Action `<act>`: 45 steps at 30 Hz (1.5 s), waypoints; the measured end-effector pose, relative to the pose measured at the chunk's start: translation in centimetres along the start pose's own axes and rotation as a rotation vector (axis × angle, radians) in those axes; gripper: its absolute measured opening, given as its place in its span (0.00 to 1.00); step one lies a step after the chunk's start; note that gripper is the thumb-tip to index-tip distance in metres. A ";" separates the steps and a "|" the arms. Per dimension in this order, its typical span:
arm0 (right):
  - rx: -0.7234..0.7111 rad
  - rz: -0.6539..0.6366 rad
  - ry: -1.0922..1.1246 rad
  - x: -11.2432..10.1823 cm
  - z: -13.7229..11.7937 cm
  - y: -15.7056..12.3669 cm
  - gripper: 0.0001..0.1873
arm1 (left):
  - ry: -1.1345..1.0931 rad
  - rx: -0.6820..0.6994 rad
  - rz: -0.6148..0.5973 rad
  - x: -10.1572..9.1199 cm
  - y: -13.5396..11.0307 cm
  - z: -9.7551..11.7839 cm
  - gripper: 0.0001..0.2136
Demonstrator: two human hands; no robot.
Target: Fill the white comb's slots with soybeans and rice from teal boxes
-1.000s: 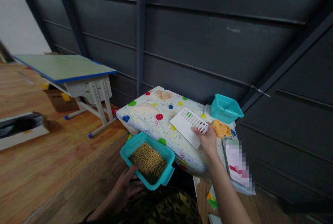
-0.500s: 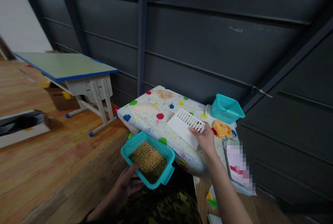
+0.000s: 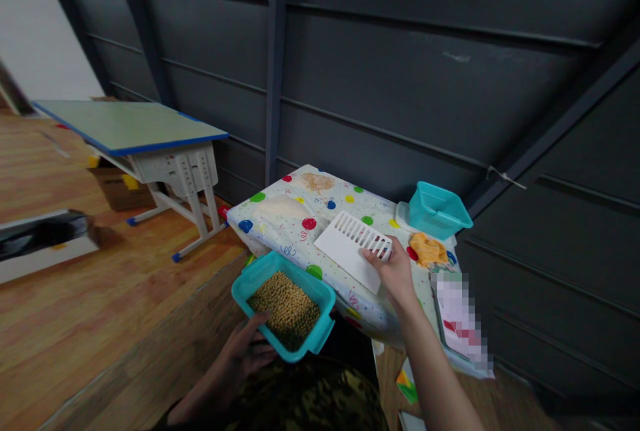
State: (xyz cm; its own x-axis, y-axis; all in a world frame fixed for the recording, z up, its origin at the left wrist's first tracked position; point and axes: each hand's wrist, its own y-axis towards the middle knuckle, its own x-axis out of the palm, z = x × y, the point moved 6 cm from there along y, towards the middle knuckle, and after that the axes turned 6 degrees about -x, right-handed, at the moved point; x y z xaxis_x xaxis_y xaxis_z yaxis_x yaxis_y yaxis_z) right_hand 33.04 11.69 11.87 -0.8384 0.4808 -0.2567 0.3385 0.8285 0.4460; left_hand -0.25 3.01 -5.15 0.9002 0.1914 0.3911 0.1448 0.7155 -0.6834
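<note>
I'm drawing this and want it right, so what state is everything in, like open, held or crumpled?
Turquoise plastic tub of round tan beans: open, part-filled, held by the left hand.
White flat slotted plastic piece: held in the right hand.
Second turquoise plastic tub: open, no lid on.
Orange soft cloth-like bundle: crumpled.
White spotted tablecloth: spread out.
Pale powdery heap: loose, uncovered.
Long white box: open.

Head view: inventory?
Table: 1, dotted white, centre
Slotted sheet: 1, white, over table
Near box: 1, teal, foreground
Beans: many, tan, in near box
Far box: 1, teal, table's rear
Cloth: 1, orange, by far box
Loose piles: 2, beige, table's left
Blurred item: 1, pinkish, table's right
Desk: 1, green top, left
Carton: 1, brown, under desk
Open box: 1, white, left
Wall: 1, grey, behind
Bits: unclear, mixed, lower right
Left hand: 1, holding near box
Right hand: 1, holding slotted sheet
</note>
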 end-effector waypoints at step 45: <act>0.067 0.069 0.024 -2.8 2.7 -1.5 0.24 | 0.030 0.000 -0.008 -0.1 -0.3 0.2 0.43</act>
State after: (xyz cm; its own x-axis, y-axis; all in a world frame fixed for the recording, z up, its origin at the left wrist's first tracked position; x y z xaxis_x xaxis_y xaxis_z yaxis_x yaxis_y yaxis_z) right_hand 36.02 9.90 9.60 -0.8218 0.5311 -0.2063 0.4229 0.8113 0.4036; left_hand -0.45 2.97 -4.84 0.9109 0.1656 0.3780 0.1519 0.7172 -0.6801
